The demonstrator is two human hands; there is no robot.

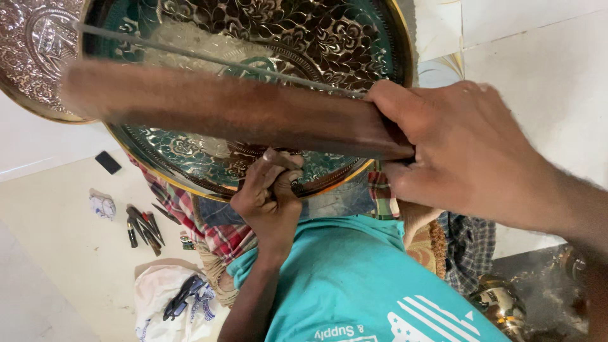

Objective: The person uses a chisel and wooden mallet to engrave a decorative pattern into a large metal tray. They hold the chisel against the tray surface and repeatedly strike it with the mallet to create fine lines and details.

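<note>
Gripping wooden mallet (234, 114) w/ right hand (456, 152), above engraved tray (354, 38).

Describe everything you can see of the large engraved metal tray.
The tray is a big round dish of shiny embossed metal, covered in floral relief with greenish tints and a gold-coloured rim. It lies tilted across the lap, its top edge cut off by the picture. The left hand presses a small tool onto its lower part. A blurred wooden stick, gripped by the right hand, crosses in front of it. A second tray overlaps it behind.
</note>
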